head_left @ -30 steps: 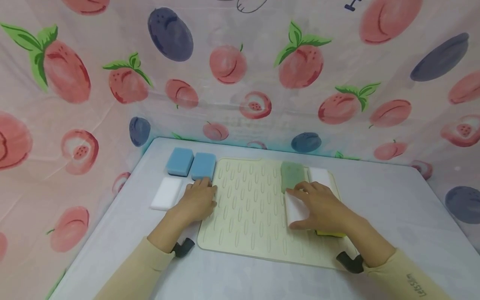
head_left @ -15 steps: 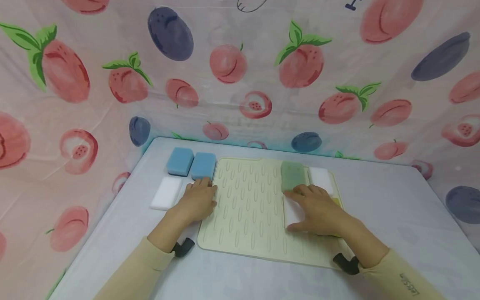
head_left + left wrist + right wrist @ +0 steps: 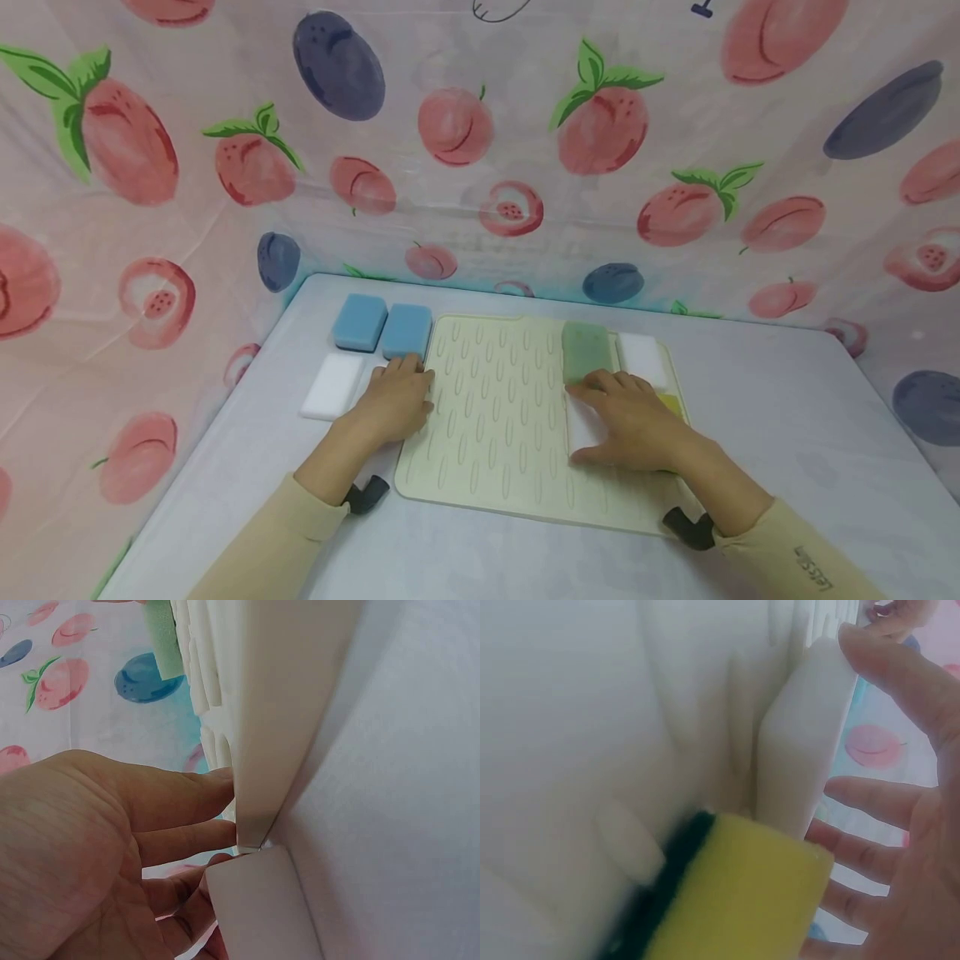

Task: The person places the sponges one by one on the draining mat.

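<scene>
A cream draining mat (image 3: 495,417) with raised ribs lies on the white-covered table. My right hand (image 3: 637,421) spans a white sponge (image 3: 584,427) on the mat's right part, thumb at its near end and fingers at its far end. Close beside it sits a yellow sponge (image 3: 742,892) with a dark green scouring layer, partly hidden by that hand in the head view. Behind are a green sponge (image 3: 585,352) and another white sponge (image 3: 641,360). My left hand (image 3: 395,400) rests at the mat's left edge, its fingertips touching the mat in the left wrist view.
Left of the mat stand two blue sponges (image 3: 360,322) with dark undersides. A white sponge (image 3: 333,387) lies in front of them, and a white block (image 3: 262,900) sits close under my left fingers. Fruit-printed cloth (image 3: 465,125) hangs behind the table.
My right hand has shifted slightly left with the white sponge. More of the yellow sponge and the rear white sponge now shows. The left hand stays at the mat's edge.
</scene>
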The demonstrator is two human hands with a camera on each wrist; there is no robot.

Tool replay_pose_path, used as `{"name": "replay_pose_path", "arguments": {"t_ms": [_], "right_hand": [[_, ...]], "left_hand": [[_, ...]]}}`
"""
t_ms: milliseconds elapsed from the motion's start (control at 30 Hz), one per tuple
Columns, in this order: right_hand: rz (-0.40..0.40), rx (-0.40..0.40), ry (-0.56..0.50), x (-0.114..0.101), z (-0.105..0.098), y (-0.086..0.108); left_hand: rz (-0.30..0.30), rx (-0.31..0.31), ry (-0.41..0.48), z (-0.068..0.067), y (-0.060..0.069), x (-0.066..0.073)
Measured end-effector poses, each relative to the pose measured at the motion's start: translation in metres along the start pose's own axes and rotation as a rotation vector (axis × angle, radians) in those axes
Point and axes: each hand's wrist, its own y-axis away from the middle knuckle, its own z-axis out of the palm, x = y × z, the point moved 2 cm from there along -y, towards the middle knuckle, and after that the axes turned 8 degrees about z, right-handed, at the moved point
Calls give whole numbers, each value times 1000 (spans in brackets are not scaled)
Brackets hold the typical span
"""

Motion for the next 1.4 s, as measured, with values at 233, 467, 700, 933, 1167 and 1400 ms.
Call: {"name": "replay_pose_path", "arguments": {"t_ms": [233, 467, 700, 933, 1167, 1400], "right_hand": [[0, 13, -8, 2, 4, 0], [-3, 33, -43, 1, 3, 1], [-5, 77, -64, 3, 0, 1], [2, 100, -106, 7, -1, 0], [4, 122, -146, 11, -2, 0], [-5, 136, -197, 13, -6, 1]], "left_hand": [[-3, 2, 5, -1, -1, 0], [-8, 1, 6, -2, 0, 1], [-7, 4, 7, -2, -1, 1], [-2, 5, -1, -1, -1, -1], [3, 10, -4, -1, -1, 0], [4, 8, -14, -1, 0, -1]]}}
